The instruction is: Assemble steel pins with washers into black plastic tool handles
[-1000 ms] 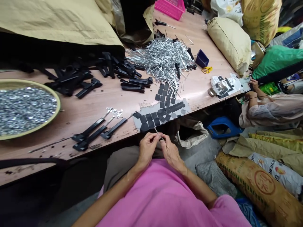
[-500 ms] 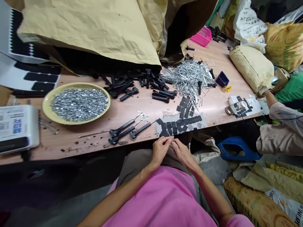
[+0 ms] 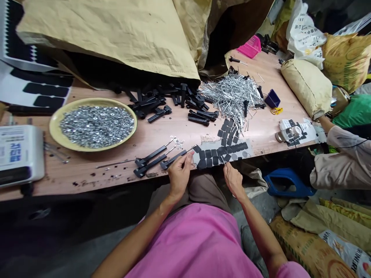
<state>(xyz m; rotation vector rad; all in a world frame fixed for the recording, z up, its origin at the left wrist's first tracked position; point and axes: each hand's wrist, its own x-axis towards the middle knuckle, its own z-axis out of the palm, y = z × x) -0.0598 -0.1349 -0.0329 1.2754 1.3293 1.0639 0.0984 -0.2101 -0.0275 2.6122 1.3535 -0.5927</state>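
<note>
My left hand (image 3: 180, 173) is closed with curled fingers, at the front edge of the bench. It overlaps the nearest of three black plastic pieces with metal rods (image 3: 174, 157); whether it grips that piece is hidden. My right hand (image 3: 233, 179) pinches a thin metal tool (image 3: 222, 160), its tip over the black pads. These black pads (image 3: 216, 152) lie in rows on a grey sheet (image 3: 246, 154). Small washers (image 3: 177, 143) are scattered behind the rods. A yellow bowl (image 3: 53, 133) full of metal washers (image 3: 97, 127) stands to the left.
Behind lie black plastic parts (image 3: 150, 104) and a heap of metal rods (image 3: 236, 96). A large paper sack (image 3: 116, 34) leans over the back. A white box (image 3: 21, 154) stands at left. Another person's sleeve (image 3: 344, 139) reaches in from the right, near a blue stool (image 3: 290, 183).
My hands were together at the bench edge and have parted. The left moved left and up to the nearest black piece; the right moved right, its thin tool over the pads.
</note>
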